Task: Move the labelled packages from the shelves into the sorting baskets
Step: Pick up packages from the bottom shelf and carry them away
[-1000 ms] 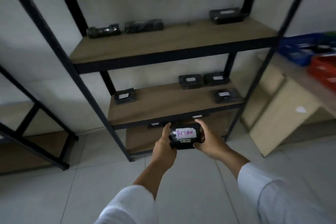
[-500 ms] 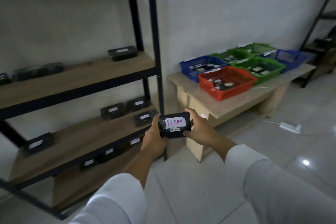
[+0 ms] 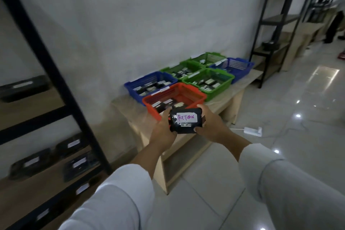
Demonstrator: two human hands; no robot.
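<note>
Head view shows the left hand (image 3: 162, 133) and right hand (image 3: 211, 126) gripping the package (image 3: 185, 121) label-up, readable for sorting, at six o'clock of the red basket (image 3: 194, 93).

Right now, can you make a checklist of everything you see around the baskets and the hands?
Surface: low wooden table against the wall, with baskets on top.
Job's things: black package labelled RETURN, held up in front of the red basket; two blue baskets and three green ones behind it, most holding packages; more packages on the shelves at left.
Clutter: nothing seen.
Hands: left hand and right hand each grip one end of the package.
Cables: white power strip with its cord on the floor.
Surroundings: white wall, glossy tiled floor, another black rack at right.
</note>
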